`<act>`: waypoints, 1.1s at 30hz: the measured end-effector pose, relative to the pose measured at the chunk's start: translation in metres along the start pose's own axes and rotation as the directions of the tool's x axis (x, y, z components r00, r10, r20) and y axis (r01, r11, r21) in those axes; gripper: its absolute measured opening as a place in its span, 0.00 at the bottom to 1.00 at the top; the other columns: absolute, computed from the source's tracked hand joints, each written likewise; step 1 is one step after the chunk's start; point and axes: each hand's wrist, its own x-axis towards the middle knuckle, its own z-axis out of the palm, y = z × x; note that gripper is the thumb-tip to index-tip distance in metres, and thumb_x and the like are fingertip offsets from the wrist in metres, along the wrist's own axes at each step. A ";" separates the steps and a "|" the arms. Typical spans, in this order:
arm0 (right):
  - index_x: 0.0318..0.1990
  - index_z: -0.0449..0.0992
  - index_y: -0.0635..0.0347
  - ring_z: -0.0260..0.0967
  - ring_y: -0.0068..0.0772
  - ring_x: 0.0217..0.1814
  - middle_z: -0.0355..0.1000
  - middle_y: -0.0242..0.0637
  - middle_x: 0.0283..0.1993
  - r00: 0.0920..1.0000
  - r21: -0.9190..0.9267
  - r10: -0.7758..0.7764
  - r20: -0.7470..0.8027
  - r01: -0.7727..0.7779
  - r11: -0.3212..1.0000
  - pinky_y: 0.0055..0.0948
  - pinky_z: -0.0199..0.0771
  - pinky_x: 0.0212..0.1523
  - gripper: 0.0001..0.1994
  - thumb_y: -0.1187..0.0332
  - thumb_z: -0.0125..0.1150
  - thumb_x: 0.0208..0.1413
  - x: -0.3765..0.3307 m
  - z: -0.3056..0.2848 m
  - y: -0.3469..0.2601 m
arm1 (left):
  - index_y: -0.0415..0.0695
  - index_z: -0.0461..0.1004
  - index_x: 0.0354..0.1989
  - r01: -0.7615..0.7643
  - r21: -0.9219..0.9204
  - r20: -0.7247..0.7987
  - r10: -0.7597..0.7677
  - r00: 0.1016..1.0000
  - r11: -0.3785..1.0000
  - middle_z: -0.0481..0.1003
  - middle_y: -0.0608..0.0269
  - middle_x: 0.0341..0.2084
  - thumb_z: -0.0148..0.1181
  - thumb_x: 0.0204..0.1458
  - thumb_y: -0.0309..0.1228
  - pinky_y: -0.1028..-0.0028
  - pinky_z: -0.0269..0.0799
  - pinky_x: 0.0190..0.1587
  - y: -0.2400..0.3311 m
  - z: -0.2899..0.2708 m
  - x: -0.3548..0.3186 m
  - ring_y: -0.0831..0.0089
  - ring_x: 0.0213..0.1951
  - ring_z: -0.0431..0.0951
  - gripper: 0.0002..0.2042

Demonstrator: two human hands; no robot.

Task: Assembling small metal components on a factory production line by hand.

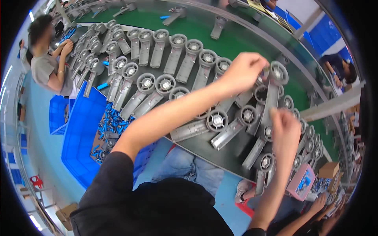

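Note:
My left hand (247, 70) reaches across the bench with thumb and fingers pinched together, beside the round head of a grey handheld fan housing (271, 96). Something small and shiny shows at its fingertips, too unclear to name. My right hand (284, 125) is closed and slightly blurred next to that housing's handle. Whatever it grips, if anything, is hidden. Around both hands lie many similar housings with ring-shaped heads, including a fan housing (217, 121) under my left forearm and another fan housing (249, 115) nearer the bench edge.
A blue bin (76, 147) at the left holds blue cylindrical parts with wires. Beyond the rows of housings runs a green conveyor (232, 43). A pink box (301, 181) stands at the right near a co-worker's hands (318, 202). Another person (49, 65) works at the far left.

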 end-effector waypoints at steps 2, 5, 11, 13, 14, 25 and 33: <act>0.27 0.75 0.64 0.56 0.16 0.17 0.63 0.25 0.17 0.998 -0.033 -0.054 0.041 0.056 0.998 0.24 0.56 0.19 0.16 0.61 0.58 0.62 0.081 0.010 0.016 | 0.36 0.77 0.44 0.050 0.010 -0.001 -0.050 0.999 0.999 0.78 0.62 0.27 0.50 0.62 0.30 0.77 0.62 0.22 -0.013 -0.010 0.071 0.81 0.18 0.65 0.12; 0.31 0.78 0.69 0.68 0.26 0.19 0.72 0.36 0.20 0.992 -0.024 -0.074 0.105 0.076 0.997 0.30 0.67 0.24 0.17 0.59 0.61 0.59 0.173 0.048 0.045 | 0.39 0.82 0.28 0.052 0.294 -0.216 0.013 0.976 0.954 0.81 0.58 0.24 0.52 0.53 0.27 0.72 0.73 0.33 -0.063 -0.034 0.153 0.73 0.27 0.79 0.11; 0.28 0.79 0.66 0.73 0.31 0.19 0.73 0.39 0.17 0.972 -0.109 -0.067 0.227 0.094 0.990 0.33 0.71 0.24 0.19 0.55 0.62 0.58 0.263 0.128 0.075 | 0.40 0.81 0.35 0.115 0.781 -0.312 0.223 0.924 0.614 0.79 0.44 0.38 0.58 0.50 0.37 0.55 0.75 0.50 -0.106 -0.106 0.228 0.47 0.45 0.79 0.13; 0.23 0.76 0.65 0.71 0.28 0.17 0.72 0.37 0.17 0.971 -0.174 -0.080 0.223 0.121 0.977 0.31 0.69 0.22 0.25 0.49 0.59 0.60 0.263 0.118 0.088 | 0.43 0.81 0.38 0.145 0.934 -0.239 0.267 0.934 0.328 0.78 0.43 0.42 0.60 0.50 0.46 0.53 0.71 0.53 -0.085 -0.107 0.239 0.49 0.51 0.76 0.19; 0.22 0.76 0.65 0.72 0.30 0.17 0.72 0.38 0.16 0.967 -0.202 -0.108 0.230 0.156 0.967 0.32 0.70 0.24 0.29 0.44 0.58 0.59 0.264 0.122 0.084 | 0.44 0.74 0.54 0.166 0.960 -0.227 0.275 0.934 0.227 0.70 0.47 0.57 0.62 0.49 0.52 0.51 0.65 0.59 -0.090 -0.128 0.245 0.49 0.60 0.67 0.29; 0.29 0.78 0.65 0.63 0.29 0.19 0.66 0.37 0.15 0.980 -0.284 -0.142 -0.137 0.098 0.954 0.33 0.64 0.25 0.20 0.53 0.64 0.56 0.086 -0.038 0.028 | 0.39 0.72 0.57 -0.136 0.940 0.026 0.331 0.943 0.313 0.76 0.47 0.52 0.66 0.50 0.47 0.62 0.71 0.55 -0.011 -0.151 0.189 0.55 0.55 0.76 0.30; 0.33 0.80 0.68 0.66 0.20 0.21 0.72 0.33 0.22 0.804 -0.250 0.473 -0.361 -0.572 0.781 0.25 0.66 0.23 0.18 0.57 0.62 0.58 -0.084 -0.190 0.163 | 0.40 0.74 0.56 -0.437 0.697 0.376 0.229 0.898 0.568 0.75 0.58 0.54 0.74 0.39 0.31 0.65 0.64 0.60 0.076 -0.033 -0.060 0.62 0.56 0.73 0.31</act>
